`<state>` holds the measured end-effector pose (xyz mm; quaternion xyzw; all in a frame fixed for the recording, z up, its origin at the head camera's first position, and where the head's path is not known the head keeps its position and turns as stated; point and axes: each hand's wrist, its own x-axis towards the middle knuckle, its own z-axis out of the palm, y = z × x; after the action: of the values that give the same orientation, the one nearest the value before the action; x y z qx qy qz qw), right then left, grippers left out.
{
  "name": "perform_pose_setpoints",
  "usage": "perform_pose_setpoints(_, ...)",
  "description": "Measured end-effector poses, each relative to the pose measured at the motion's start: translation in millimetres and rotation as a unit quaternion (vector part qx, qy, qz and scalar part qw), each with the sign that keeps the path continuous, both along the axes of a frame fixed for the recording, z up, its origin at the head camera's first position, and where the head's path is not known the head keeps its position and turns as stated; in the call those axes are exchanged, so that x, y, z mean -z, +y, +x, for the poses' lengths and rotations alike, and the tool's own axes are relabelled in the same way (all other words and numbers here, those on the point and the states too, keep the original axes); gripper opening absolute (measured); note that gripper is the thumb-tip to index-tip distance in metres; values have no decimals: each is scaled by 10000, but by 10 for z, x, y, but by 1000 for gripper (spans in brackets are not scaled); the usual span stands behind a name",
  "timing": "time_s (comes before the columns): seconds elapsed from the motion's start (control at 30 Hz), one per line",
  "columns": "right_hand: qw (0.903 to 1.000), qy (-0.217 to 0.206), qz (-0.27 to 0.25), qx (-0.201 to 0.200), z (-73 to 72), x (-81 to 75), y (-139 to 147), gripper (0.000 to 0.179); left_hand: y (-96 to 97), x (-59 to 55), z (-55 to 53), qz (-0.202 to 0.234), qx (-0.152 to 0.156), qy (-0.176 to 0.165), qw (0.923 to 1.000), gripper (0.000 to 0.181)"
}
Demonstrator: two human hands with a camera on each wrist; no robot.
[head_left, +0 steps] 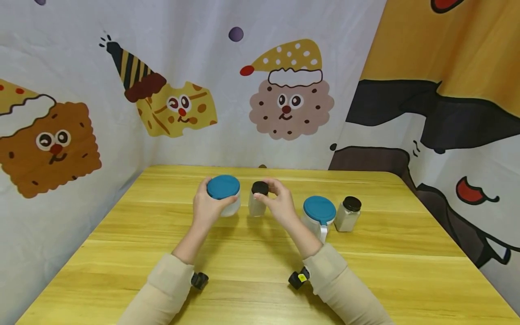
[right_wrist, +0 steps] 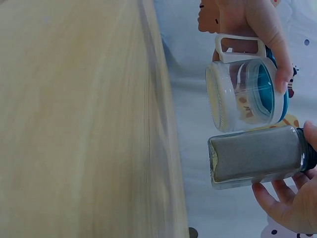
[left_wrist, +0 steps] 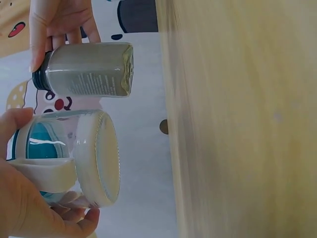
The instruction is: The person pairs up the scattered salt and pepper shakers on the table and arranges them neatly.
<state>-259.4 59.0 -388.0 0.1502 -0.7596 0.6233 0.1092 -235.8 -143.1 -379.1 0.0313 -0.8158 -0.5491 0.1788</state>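
Observation:
My left hand (head_left: pixel 208 205) grips a clear jar with a blue lid (head_left: pixel 223 187) and a white side handle (left_wrist: pixel 49 174), thumb and fingers around its upper part. Just to the right, a square glass shaker bottle (head_left: pixel 257 207) with a black cap, filled with pale powder, is pinched near the cap by my right hand (head_left: pixel 281 202). Both containers are upright and lifted off the table, side by side with a small gap in the head view. In the right wrist view the jar (right_wrist: pixel 242 94) looks see-through, and the bottle (right_wrist: pixel 257 153) shows a pale grey filling.
A second blue-lidded jar (head_left: pixel 319 210) with a handle stands on the wooden table (head_left: pixel 252 289), right of my right hand. Beside it is another black-capped bottle (head_left: pixel 347 219). A printed curtain (head_left: pixel 235 113) hangs behind the table's far edge.

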Motion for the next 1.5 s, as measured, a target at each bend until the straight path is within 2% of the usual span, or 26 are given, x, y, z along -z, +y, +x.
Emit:
perform_pose_setpoints(0.3, 10000, -77, 54, -23, 36, 2, 2, 45, 37, 22, 63, 74, -63, -103, 9999, 92)
perform_pose_setpoints(0.53, 9997, -166, 135, -101, 164, -130, -11, 41, 51, 61, 80, 169, -157, -147, 9996, 93)
perform_pose_setpoints(0.87, 9996, -224, 146, -90, 97, 25, -12, 43, 71, 72, 126, 258, -83, -207, 9994, 96)
perform_pose_setpoints(1.17, 9996, -223, 135, -87, 97, 28, -17, 40, 73, 85, 177, 287, -197, -266, 9990, 95)
perform_pose_setpoints(1.5, 9995, -273, 130, -64, 169, -35, -22, 42, 70, 120, 202, 301, -105, -334, 9989, 95)
